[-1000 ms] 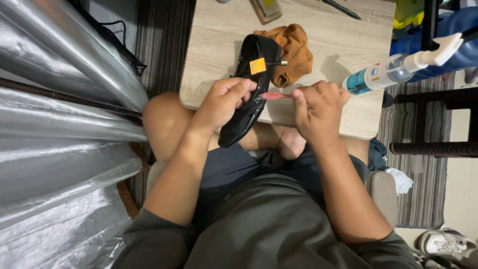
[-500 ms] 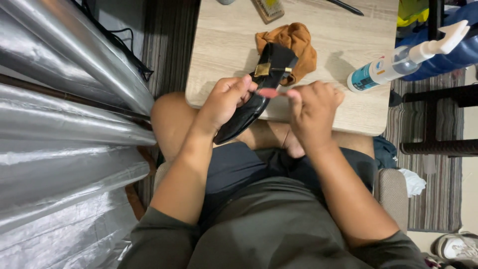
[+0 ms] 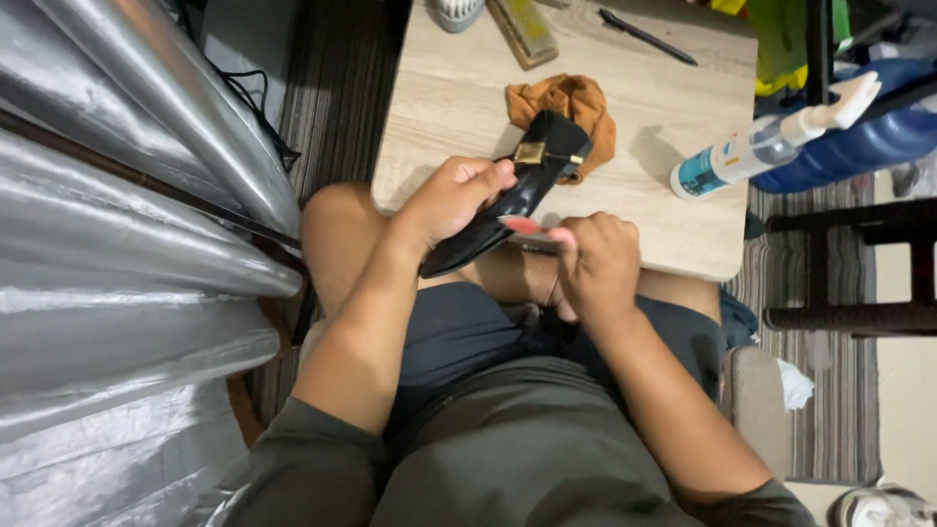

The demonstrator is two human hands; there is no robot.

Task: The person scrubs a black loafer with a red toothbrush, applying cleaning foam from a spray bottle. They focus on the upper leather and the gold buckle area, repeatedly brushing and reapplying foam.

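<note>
My left hand (image 3: pixel 451 202) grips a black shoe (image 3: pixel 514 193) with a gold buckle, held tilted over my lap at the near edge of a low wooden table (image 3: pixel 459 88). My right hand (image 3: pixel 595 263) is closed on a small pink-red tool (image 3: pixel 522 225) whose tip touches the shoe's side. An orange-brown cloth (image 3: pixel 576 104) lies crumpled on the table just behind the shoe.
A white and teal spray bottle (image 3: pixel 756 146) lies at the table's right side. A pen (image 3: pixel 646 37) and a flat brush-like object (image 3: pixel 522 31) sit at the far edge. Silver foil sheeting (image 3: pixel 117 195) fills the left. A dark stool frame (image 3: pixel 859 263) stands right.
The view has shifted so the table and my hands sit lower and further right in frame. The shoe stays in my left hand, with my right hand still working against its side.
</note>
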